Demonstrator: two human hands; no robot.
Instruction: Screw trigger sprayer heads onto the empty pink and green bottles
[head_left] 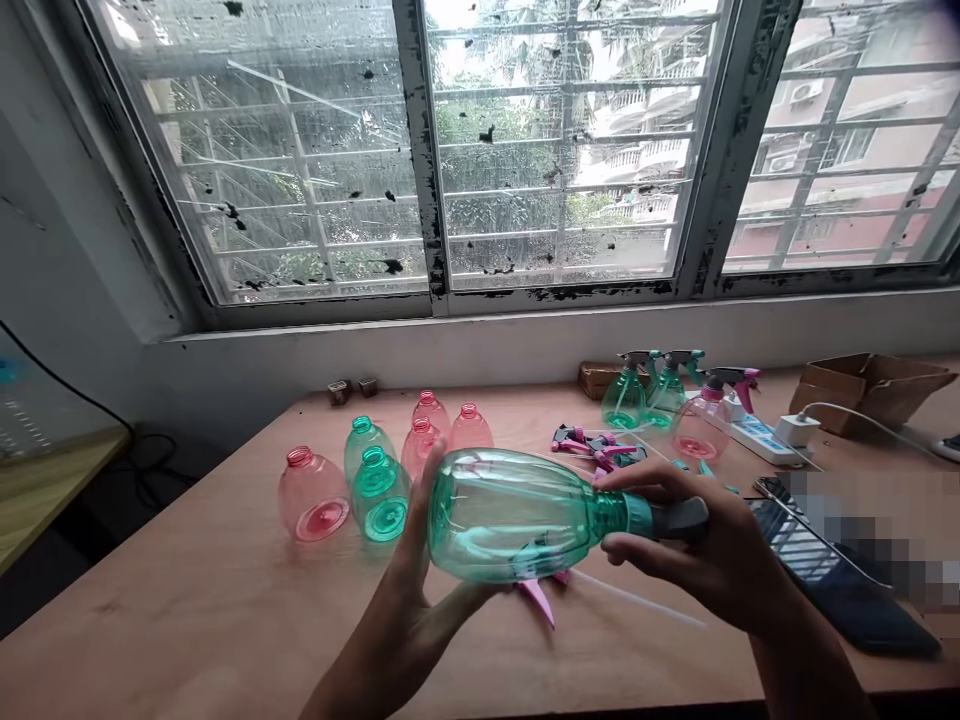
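- Standing capless at the bench's [187, 600] left, the pink and green empty bottles [311, 495] form a tight cluster, mouths up, apparently to keep them within reach
- left hand [420, 590]: palm and spread fingers cup the base of the green bottle [517, 515], bracing it sideways in the air above the bench's near edge
- pink trigger [540, 598]: lies loose on the bench beneath the bottle, dip tube trailing right
- right hand [697, 550]: fingers closed round the grey spray head [679, 517] at the bottle's neck, a grip suited to turning
- loose trigger heads [592, 445]: heaped behind the hands
- capped sprayers [660, 390]: stand apart at the back, beside a power strip [765, 437]
- phone [840, 580]: lies flat on the right
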